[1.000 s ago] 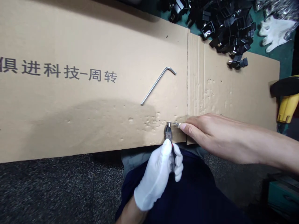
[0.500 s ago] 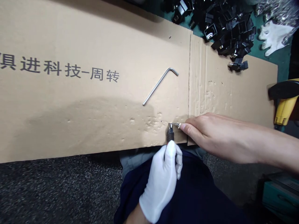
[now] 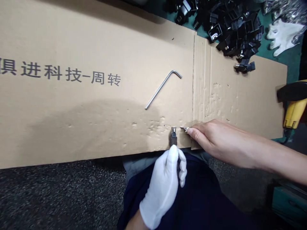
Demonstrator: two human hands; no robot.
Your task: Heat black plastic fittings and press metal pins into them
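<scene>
Head view puts a small metal clip (image 3: 183, 128) between the pinching fingers (image 3: 192, 132) of our right hand (image 3: 223, 143), its long axis running sideways toward the upright tip of the pliers (image 3: 173, 136), just apart from it; our gloved left hand (image 3: 163, 188) is wrapped round the pliers' grips; both work over a cardboard sheet (image 3: 72, 134); a hex key (image 3: 163, 89) lies near, black brackets (image 3: 235, 32) heaped beyond.
</scene>
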